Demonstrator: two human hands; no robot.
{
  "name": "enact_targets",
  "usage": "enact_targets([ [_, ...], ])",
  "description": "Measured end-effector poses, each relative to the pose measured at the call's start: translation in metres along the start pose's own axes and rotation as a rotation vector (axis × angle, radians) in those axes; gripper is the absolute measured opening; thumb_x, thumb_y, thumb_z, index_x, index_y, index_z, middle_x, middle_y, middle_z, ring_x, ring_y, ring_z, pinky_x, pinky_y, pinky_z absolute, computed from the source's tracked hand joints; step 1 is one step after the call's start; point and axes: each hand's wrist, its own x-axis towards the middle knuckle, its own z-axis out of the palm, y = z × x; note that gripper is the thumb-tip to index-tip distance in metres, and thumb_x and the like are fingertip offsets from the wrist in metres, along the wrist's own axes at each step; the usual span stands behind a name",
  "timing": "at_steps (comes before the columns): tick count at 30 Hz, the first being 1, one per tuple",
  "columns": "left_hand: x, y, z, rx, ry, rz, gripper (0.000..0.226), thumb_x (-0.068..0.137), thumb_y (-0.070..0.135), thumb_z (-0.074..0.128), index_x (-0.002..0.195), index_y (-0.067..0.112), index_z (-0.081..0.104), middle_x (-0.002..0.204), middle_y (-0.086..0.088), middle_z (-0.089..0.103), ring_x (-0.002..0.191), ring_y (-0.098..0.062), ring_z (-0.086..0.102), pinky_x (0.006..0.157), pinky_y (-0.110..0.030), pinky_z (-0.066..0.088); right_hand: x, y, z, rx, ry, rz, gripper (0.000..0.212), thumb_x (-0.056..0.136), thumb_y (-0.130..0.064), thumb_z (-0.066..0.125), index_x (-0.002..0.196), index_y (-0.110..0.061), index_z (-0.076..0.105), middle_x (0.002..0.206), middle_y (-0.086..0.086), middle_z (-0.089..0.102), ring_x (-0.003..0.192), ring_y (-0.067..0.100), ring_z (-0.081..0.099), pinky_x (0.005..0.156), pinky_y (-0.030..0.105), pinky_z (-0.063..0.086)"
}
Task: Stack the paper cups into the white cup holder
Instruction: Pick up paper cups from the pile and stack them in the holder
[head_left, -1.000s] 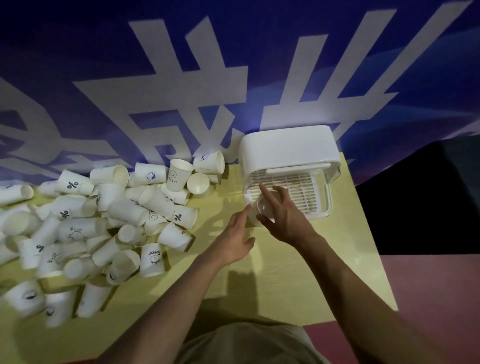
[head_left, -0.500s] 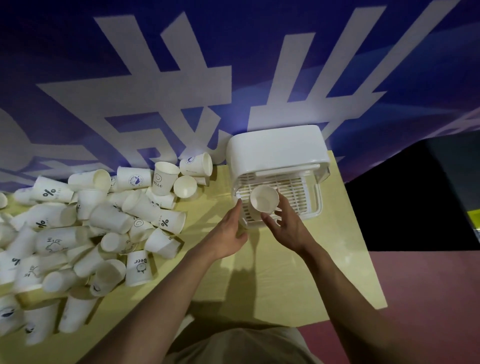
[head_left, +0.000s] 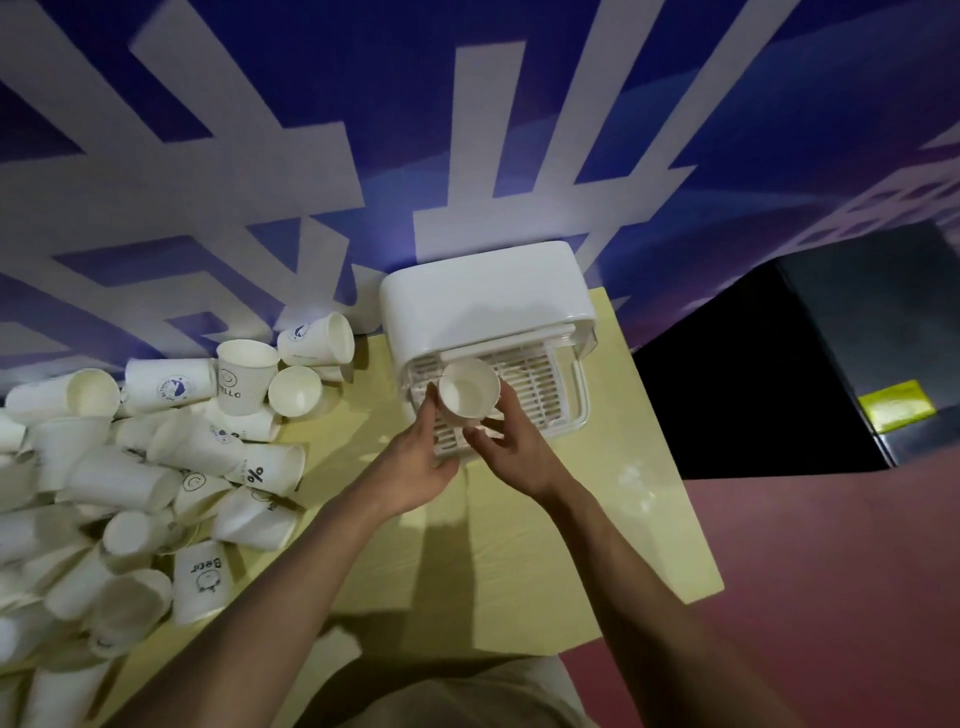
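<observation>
Yellow table (head_left: 519, 561): paper cup (head_left: 468, 388) mouth-up, axis near-vertical.

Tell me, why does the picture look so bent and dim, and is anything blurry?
Head view: the wide-angle lens bows the wall's big letters and the table edges; light is dim, with a bright patch behind the holder; both arms cast dark shadows on the table; cups at lower left smear, while the cup between the left hand and right hand stays sharp.

One white plastic cup holder (head_left: 485, 304) with a slatted tray stands at the table's (head_left: 597, 545) far edge. One white paper cup (head_left: 469, 388) is held before it. Several dozen more white paper cups (head_left: 156, 467), too jumbled to count exactly, cover the left side.
</observation>
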Motion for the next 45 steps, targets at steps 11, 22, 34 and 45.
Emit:
enact_targets([
  [11, 0.039, 0.009, -0.007, 0.016, -0.036, -0.087, 0.090, 0.099, 0.027, 0.053, 0.157, 0.016, -0.015, 0.156, -0.015, 0.037, 0.123, -0.029, 0.056, 0.087, -0.026, 0.041, 0.062, -0.003, -0.010, -0.025, 0.012, 0.039, 0.015, 0.102, -0.024, 0.061, 0.116, -0.026, 0.055, 0.127, 0.004, 0.065, 0.118, 0.011, 0.062, 0.083, 0.013, 0.053],
  [22, 0.044, 0.012, -0.001, -0.015, 0.007, -0.137, 0.085, 0.099, 0.023, 0.051, 0.156, 0.012, -0.011, 0.155, -0.014, 0.037, 0.126, -0.029, 0.054, 0.102, -0.037, 0.046, 0.078, -0.013, -0.009, -0.170, 0.008, -0.010, 0.020, 0.102, -0.025, 0.061, 0.113, -0.015, 0.073, 0.099, -0.023, 0.070, 0.098, -0.015, 0.063, 0.078, 0.005, 0.047],
  [34, 0.022, 0.015, -0.010, -0.178, 0.073, -0.127, 0.090, 0.098, 0.010, 0.052, 0.156, 0.020, -0.017, 0.127, -0.003, 0.052, 0.080, 0.003, 0.055, 0.054, -0.002, 0.039, 0.076, -0.015, 0.000, -0.197, -0.031, -0.021, 0.016, 0.099, -0.021, 0.066, 0.112, -0.012, 0.064, 0.098, -0.017, 0.063, 0.092, -0.010, 0.060, 0.070, 0.002, 0.043],
  [45, 0.025, 0.011, -0.007, -0.133, 0.071, -0.177, 0.102, 0.099, 0.019, 0.055, 0.153, 0.024, -0.031, 0.163, -0.008, 0.024, 0.119, -0.021, 0.056, 0.079, -0.020, 0.045, 0.072, -0.028, 0.003, -0.182, -0.066, 0.060, 0.022, 0.101, -0.019, 0.064, 0.086, -0.035, 0.059, 0.086, -0.025, 0.064, 0.080, -0.022, 0.060, 0.063, 0.002, 0.042],
])
